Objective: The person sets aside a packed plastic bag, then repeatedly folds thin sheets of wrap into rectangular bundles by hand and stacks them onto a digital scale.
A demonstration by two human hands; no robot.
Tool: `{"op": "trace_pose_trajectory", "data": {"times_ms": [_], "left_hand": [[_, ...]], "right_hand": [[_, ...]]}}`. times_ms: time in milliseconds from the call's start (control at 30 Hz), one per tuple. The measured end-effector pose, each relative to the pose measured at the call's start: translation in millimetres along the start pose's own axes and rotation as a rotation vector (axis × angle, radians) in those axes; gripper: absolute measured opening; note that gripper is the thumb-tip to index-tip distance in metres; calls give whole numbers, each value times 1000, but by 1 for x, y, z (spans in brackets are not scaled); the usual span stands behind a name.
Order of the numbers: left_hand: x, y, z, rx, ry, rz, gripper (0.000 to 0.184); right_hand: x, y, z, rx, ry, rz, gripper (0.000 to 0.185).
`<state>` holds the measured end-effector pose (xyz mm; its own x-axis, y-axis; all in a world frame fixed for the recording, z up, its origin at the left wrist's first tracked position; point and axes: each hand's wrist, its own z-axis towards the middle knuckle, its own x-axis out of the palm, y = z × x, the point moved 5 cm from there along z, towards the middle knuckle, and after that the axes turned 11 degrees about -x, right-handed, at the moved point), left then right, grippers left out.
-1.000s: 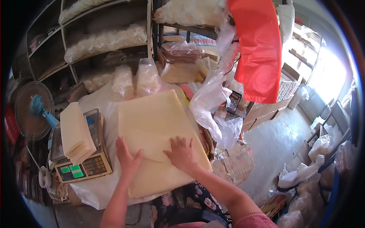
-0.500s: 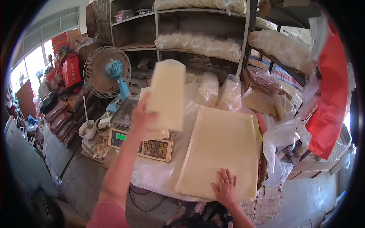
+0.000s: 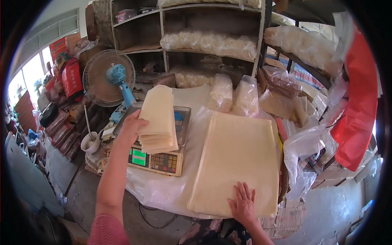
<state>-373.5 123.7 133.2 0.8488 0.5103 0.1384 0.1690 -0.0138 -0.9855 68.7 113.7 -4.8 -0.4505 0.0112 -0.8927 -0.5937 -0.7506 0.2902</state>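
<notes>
My left hand (image 3: pixel 131 125) is at the left edge of a folded stack of pale yellow sheets (image 3: pixel 158 118), its fingers closed on the edge. The stack lies over the metal pan of a digital scale (image 3: pixel 163 162), whose green display is lit. My right hand (image 3: pixel 243 202) lies flat, fingers spread, on the lower part of a large pile of pale yellow sheets (image 3: pixel 241 155). That pile rests on the plastic-covered table (image 3: pixel 163 190).
Two plastic-wrapped bundles (image 3: pixel 221 93) stand behind the large pile. A fan (image 3: pixel 109 77) and a white bowl (image 3: pixel 90 143) are at the left. Shelves (image 3: pixel 212 51) hold wrapped goods at the back. Red plastic (image 3: pixel 357 106) hangs at the right.
The view has swung left since the first frame. My left hand left the large pile, raised folded sheets above the scale, then lowered them onto it. My right hand stays on the large pile.
</notes>
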Motion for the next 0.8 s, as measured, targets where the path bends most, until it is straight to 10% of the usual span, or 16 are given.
{"op": "trace_pose_trajectory", "data": {"times_ms": [233,433,800], "left_hand": [[39,-52,31,232,-298,1270,76],[59,33,89,-155,-249,1537,69],[38,12,111,-120,-78,1362,69]], "right_hand": [[-1,1,2,12,6,-5,50],[-2,2,4,19,49,-16,51],[-6,5,5,-30,51,34,42]]}}
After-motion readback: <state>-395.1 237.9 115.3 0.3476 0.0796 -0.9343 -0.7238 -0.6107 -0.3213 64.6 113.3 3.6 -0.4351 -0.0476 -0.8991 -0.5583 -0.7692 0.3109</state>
